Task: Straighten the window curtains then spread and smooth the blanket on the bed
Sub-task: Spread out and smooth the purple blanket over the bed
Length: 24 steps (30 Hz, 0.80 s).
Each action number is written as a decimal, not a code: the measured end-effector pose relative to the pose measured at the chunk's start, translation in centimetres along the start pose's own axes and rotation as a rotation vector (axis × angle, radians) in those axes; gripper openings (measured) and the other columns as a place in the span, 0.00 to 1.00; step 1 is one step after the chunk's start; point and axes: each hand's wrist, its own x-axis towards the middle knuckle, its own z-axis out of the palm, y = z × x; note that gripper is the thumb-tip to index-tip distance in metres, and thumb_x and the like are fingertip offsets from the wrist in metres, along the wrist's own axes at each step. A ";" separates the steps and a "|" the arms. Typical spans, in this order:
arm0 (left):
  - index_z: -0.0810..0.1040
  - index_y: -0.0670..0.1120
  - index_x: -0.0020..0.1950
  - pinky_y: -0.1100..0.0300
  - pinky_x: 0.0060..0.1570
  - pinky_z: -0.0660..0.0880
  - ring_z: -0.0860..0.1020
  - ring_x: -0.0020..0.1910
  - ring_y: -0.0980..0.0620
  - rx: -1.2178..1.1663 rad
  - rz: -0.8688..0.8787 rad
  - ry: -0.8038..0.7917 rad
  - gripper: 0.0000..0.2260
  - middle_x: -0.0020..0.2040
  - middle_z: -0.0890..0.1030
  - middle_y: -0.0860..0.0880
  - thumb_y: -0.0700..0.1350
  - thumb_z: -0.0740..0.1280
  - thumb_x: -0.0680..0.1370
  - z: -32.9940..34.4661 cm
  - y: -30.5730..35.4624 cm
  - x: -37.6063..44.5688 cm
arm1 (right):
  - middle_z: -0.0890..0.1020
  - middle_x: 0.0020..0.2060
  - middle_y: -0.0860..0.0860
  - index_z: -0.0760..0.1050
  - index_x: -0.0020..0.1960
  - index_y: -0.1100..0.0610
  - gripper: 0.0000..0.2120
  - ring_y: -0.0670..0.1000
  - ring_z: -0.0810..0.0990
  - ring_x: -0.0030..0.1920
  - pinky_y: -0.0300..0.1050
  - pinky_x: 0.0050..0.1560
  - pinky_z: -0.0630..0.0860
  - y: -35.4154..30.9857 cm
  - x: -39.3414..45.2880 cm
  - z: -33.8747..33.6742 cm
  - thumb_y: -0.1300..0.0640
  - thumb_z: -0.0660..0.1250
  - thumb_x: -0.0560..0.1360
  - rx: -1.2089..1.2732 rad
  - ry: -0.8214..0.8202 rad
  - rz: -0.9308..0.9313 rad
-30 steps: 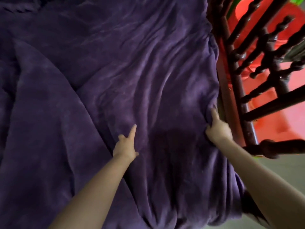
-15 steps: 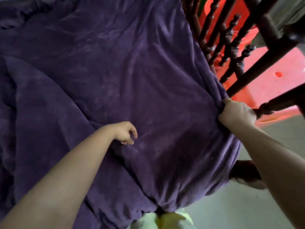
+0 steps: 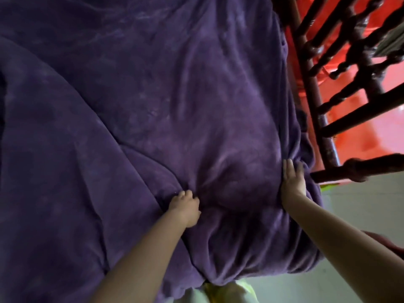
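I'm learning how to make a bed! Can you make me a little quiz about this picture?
1. What colour is the blanket?
2. True or false: the right hand lies flat near the blanket's edge beside the wooden bed frame.
3. Which hand bunches up the fabric: A) left hand B) right hand?

Key: 1. purple. 2. true. 3. A.

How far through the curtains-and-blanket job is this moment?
Curtains: none in view, so cannot tell. Done: the blanket covers the bed up to the frame. In hand: the left hand bunches a fold, and the right hand lies flat near the edge. Left: a ridge on the left and wrinkles near the hands need smoothing.
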 end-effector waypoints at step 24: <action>0.71 0.58 0.67 0.52 0.62 0.71 0.69 0.66 0.46 -0.466 -0.594 0.584 0.19 0.66 0.72 0.48 0.51 0.63 0.75 7.3 -27.7 -18.4 | 0.56 0.75 0.56 0.57 0.73 0.53 0.26 0.55 0.57 0.74 0.55 0.71 0.61 -19.2 -11.9 -26.1 0.49 0.56 0.77 0.755 0.692 -0.770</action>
